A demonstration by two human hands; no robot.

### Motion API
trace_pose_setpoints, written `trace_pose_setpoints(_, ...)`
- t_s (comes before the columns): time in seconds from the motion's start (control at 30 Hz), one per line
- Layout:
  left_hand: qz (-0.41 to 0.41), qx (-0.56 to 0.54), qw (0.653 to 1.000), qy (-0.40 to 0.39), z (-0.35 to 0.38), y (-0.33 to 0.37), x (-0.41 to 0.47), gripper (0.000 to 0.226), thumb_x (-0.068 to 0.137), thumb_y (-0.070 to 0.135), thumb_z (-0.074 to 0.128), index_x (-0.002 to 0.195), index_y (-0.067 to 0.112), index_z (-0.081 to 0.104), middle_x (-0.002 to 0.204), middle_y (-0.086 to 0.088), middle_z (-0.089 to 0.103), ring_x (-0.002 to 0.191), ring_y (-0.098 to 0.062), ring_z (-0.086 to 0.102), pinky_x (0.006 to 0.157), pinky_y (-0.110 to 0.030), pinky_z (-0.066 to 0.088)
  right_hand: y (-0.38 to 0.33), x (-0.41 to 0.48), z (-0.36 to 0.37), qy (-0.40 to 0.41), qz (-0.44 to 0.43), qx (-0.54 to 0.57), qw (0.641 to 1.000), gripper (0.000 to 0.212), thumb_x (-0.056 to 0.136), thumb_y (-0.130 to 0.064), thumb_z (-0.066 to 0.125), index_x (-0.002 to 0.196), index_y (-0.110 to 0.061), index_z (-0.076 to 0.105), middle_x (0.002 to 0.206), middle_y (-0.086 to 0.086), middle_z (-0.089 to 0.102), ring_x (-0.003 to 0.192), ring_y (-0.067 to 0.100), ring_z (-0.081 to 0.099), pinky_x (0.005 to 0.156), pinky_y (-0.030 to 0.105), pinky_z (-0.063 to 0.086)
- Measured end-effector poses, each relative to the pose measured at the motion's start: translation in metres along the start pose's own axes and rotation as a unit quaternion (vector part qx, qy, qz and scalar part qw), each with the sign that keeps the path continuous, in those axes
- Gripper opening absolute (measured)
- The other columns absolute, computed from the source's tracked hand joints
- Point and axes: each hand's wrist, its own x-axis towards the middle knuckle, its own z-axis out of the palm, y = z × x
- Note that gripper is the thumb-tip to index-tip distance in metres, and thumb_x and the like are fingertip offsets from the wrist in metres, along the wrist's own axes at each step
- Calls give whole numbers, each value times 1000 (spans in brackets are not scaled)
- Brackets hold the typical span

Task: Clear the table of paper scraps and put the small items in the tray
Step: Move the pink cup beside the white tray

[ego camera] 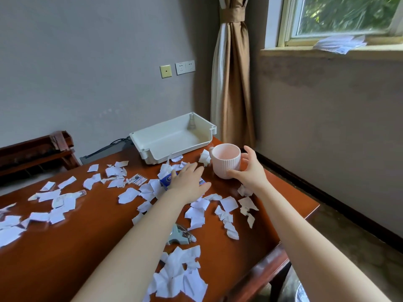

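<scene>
Torn white paper scraps (197, 212) lie scattered over the brown wooden table (91, 240). An empty white plastic tray (172, 138) stands at the table's far edge. My right hand (250, 168) grips a ribbed pink mug (226, 161) near the tray, thumb and fingers curled round its side. My left hand (189, 179) lies flat with straight fingers on a small blue packet (166, 178) among the scraps. A pale green stapler (180, 235) rests near the table's middle. A small card of pins (137, 179) lies left of the packet.
A brown curtain (233, 79) hangs in the corner behind the tray. Wall sockets (185, 66) sit on the grey wall. A dark wooden bench (37, 151) stands at the left. Papers (340, 43) lie on the windowsill. The table's right edge (305, 219) drops to the floor.
</scene>
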Motion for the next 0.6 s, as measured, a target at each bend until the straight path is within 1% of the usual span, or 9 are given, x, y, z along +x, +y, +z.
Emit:
trace_pose_setpoints(0.07, 3, -20, 999, 28, -7, -3, -10, 57, 96, 44, 38, 147, 21, 25, 158, 1, 13, 147, -19, 7, 116, -54, 8, -1, -15, -1, 62, 3, -27, 998, 80, 80, -25, 73, 146, -19, 28, 144, 5, 44, 130, 23, 45, 101, 38, 43)
trace_pose_setpoints(0.13, 7, -44, 997, 65, -10, -7, -21, 53, 96, 42, 41, 143, 19, 33, 156, -1, 22, 145, -19, 16, 116, -50, 14, -2, -34, 0, 106, -18, -74, 991, 60, 85, -25, 66, 139, -17, 40, 139, 5, 49, 126, 22, 48, 98, 35, 44)
trace_pose_setpoints(0.2, 16, -61, 992, 105, -12, -12, -37, 47, 95, 39, 45, 137, 18, 44, 150, -1, 33, 139, -19, 27, 112, -43, 24, -2, -54, 1, 120, -68, -142, 980, 40, 88, -23, 60, 127, -16, 53, 130, 5, 55, 119, 21, 50, 93, 32, 45)
trace_pose_setpoints(0.23, 21, -66, 990, 122, -13, -13, -46, 44, 94, 37, 46, 133, 16, 48, 147, -1, 38, 137, -20, 31, 110, -41, 27, -2, -64, 2, 118, -93, -170, 974, 32, 89, -22, 59, 120, -15, 58, 124, 5, 59, 113, 21, 51, 87, 30, 44)
trace_pose_setpoints(0.3, 29, -74, 986, 145, -11, -16, -64, 39, 94, 32, 48, 127, 14, 54, 143, -3, 44, 133, -20, 35, 106, -37, 31, -4, -83, 6, 105, -136, -207, 963, 21, 89, -19, 57, 108, -13, 64, 111, 6, 63, 101, 21, 52, 77, 28, 43)
trace_pose_setpoints(0.37, 27, -77, 986, 147, -7, -21, -82, 38, 93, 31, 49, 126, 13, 55, 141, -3, 45, 132, -21, 37, 105, -37, 33, -6, -99, 15, 88, -169, -213, 958, 16, 88, -17, 58, 100, -12, 67, 105, 6, 64, 96, 21, 53, 73, 29, 43)
trace_pose_setpoints(0.43, 17, -77, 987, 140, -2, -30, -96, 37, 93, 32, 47, 125, 14, 55, 139, -3, 47, 129, -21, 39, 105, -38, 37, -13, -111, 25, 65, -172, -194, 964, 15, 88, -18, 59, 99, -13, 68, 106, 4, 65, 97, 19, 55, 75, 27, 46)
trace_pose_setpoints(0.5, -3, -77, 989, 129, 3, -43, -103, 36, 93, 33, 48, 123, 15, 56, 135, -3, 49, 126, -20, 42, 102, -38, 41, -23, -112, 36, 36, -160, -192, 968, 18, 90, -20, 58, 105, -14, 67, 110, 3, 65, 99, 18, 57, 79, 27, 49)
trace_pose_setpoints(0.6, -56, -80, 991, 95, 4, -65, -104, 39, 92, 33, 51, 127, 15, 54, 136, -4, 48, 126, -22, 41, 103, -39, 40, -39, -98, 53, 8, -136, -220, 966, 25, 93, -20, 53, 116, -15, 62, 116, 4, 63, 100, 20, 59, 81, 29, 51)
